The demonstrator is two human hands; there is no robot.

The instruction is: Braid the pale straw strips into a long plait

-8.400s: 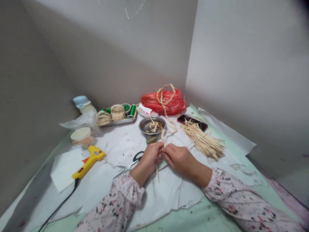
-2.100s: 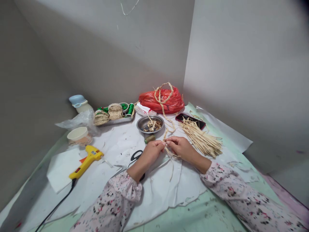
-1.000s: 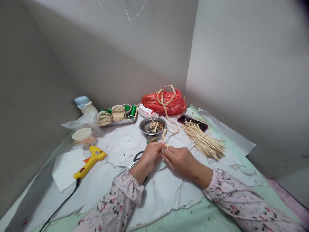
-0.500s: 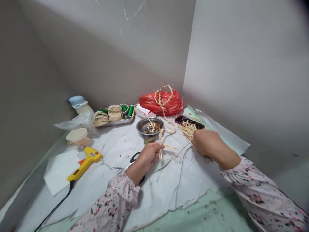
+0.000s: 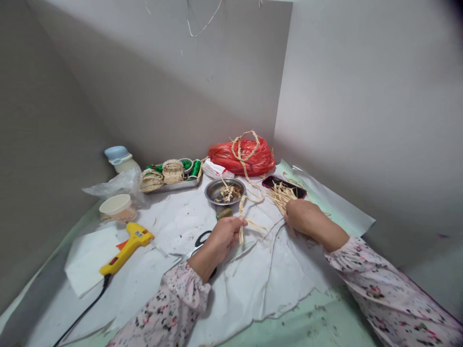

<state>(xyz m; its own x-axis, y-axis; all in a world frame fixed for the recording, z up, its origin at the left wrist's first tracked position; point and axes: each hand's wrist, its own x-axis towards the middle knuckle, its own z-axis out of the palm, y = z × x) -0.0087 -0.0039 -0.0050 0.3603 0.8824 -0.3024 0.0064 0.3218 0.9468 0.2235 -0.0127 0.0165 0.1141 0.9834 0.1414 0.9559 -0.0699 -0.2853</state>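
Straw-coloured fibre sits pinched between the thumb and fingers of the left hand [image 5: 223, 237]: one plaited braid [image 5: 241, 206], a few loose strands [image 5: 257, 226] poking out below and to the right. Two hands, well apart, and the right hand [image 5: 307, 217] is over at the single bundle of dry straw [image 5: 282, 196], knuckles up, fingertips tucked out of sight, so I cannot tell whether it grips any. Under that bundle's far end lies one phone [image 5: 299, 192]. By the left wrist, one pair of black-handled scissors [image 5: 203, 237], partly covered. Just beyond, one metal bowl [image 5: 213, 200] holds scraps. Follow the braid back: it curves past the bowl and ends in one loop over one red plastic bag [image 5: 266, 161], with one white-and-red packet [image 5: 216, 168] beside it. Out left, one metal tray [image 5: 173, 187] carries two beige coils [image 5: 172, 172] and one spool of green thread [image 5: 195, 168]. Nearer, one yellow glue gun [image 5: 126, 248], one paper cup [image 5: 115, 207], one clear bag [image 5: 119, 182], and behind them one blue-capped bottle [image 5: 118, 153], all around the white paper covering [image 5: 275, 289].
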